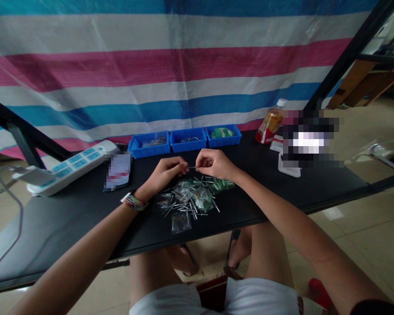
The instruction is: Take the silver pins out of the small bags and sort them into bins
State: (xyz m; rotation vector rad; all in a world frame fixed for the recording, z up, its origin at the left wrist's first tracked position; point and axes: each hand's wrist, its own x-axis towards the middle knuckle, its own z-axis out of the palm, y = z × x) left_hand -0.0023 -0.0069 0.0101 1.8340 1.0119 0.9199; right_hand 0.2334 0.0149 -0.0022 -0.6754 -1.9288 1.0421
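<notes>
My left hand (167, 171) and my right hand (213, 163) meet above the black table (68, 210). Between their fingertips they pinch a thin metal pin (192, 167), each hand at one end. Just below the hands lies a heap of loose metal pins (184, 205) mixed with small clear plastic bags (181, 222) and green parts (221, 184). A woven bracelet is on my left wrist.
Three blue bins (188, 140) stand in a row at the table's back edge. A white power strip (68, 166) lies at the left, a phone (117, 171) beside it. A drink bottle (269, 122) and a white stand (289, 168) are at the right. A striped tarp hangs behind.
</notes>
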